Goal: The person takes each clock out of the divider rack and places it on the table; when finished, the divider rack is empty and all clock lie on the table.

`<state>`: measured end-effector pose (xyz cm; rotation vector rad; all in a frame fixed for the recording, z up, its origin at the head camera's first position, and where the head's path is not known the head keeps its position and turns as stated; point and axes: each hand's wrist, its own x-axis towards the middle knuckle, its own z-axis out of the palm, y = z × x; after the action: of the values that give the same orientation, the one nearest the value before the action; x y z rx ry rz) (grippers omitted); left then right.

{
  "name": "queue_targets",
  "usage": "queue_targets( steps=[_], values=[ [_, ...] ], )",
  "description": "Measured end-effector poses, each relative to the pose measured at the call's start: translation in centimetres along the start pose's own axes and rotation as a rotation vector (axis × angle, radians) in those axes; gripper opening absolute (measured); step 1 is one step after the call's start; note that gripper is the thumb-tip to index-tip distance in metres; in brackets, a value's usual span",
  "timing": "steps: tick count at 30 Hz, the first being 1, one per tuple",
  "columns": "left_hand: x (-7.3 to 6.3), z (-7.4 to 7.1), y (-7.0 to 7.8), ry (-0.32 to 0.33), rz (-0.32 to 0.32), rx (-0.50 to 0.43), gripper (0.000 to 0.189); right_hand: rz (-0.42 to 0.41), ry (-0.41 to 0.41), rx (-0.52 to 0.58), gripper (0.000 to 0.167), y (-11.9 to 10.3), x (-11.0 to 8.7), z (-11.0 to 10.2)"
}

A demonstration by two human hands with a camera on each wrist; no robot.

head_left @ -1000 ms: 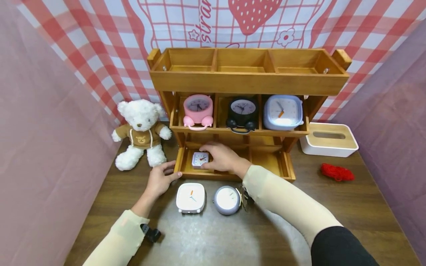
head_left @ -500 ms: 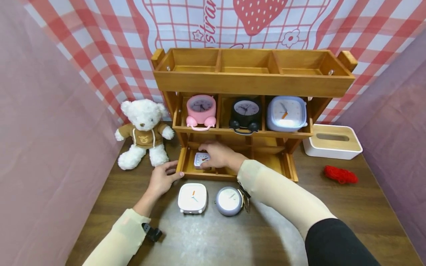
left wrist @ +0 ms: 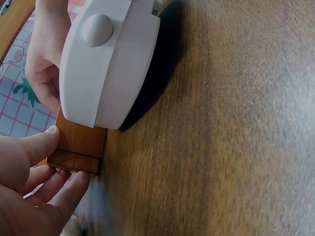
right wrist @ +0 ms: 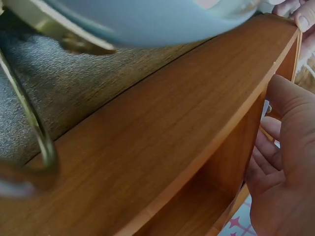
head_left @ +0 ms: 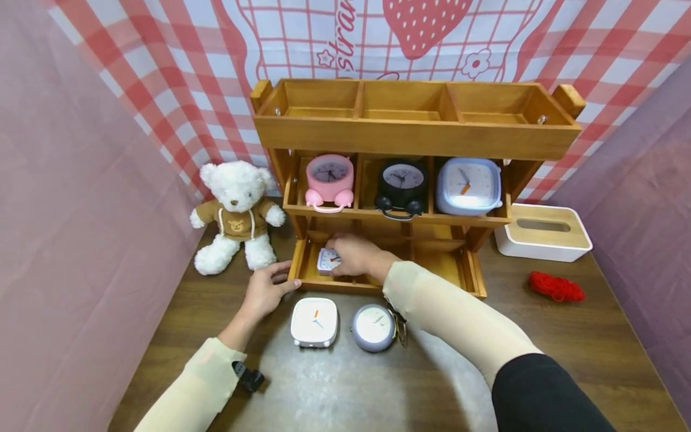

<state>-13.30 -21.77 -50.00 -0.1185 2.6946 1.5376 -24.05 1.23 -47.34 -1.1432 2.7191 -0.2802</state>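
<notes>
One narrow gap is left between the left wall of the bottom tray [head_left: 340, 287] of the brown wooden shelf [head_left: 415, 138] and a small, square, lavender-edged clock [head_left: 325, 262] in the left compartment. The clock's right side is covered by the right hand [head_left: 356, 255], by whose thumb and fingers it is pinched. The tray's left front corner is gripped by the left hand [head_left: 264, 294]. Front room is narrowed by a white, rounded-square clock [head_left: 314, 322] and a grey, round clock [head_left: 373, 327] on the wood-grain surface [head_left: 335, 390]; each is cut off in one wrist view. On the small clock's pale dial, a red mark can be made out.
</notes>
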Motion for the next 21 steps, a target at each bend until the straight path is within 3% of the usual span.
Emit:
queue_targets(
  steps=[5,11,21],
  values=[
    [0.0,0.2,-0.1,-0.004,0.006,-0.005,0.054,-0.011,0.016,0.019,0.053,0.2,-0.4,-0.2],
    [0.1,0.4,-0.3,0.01,0.024,-0.001,0.053,-0.074,0.066,0.168,0.053,0.6,-1.4,-0.9],
    [0.0,0.2,-0.1,0.006,0.016,0.003,0.054,-0.139,0.152,0.248,0.057,0.1,-5.1,-3.0]
  ],
)
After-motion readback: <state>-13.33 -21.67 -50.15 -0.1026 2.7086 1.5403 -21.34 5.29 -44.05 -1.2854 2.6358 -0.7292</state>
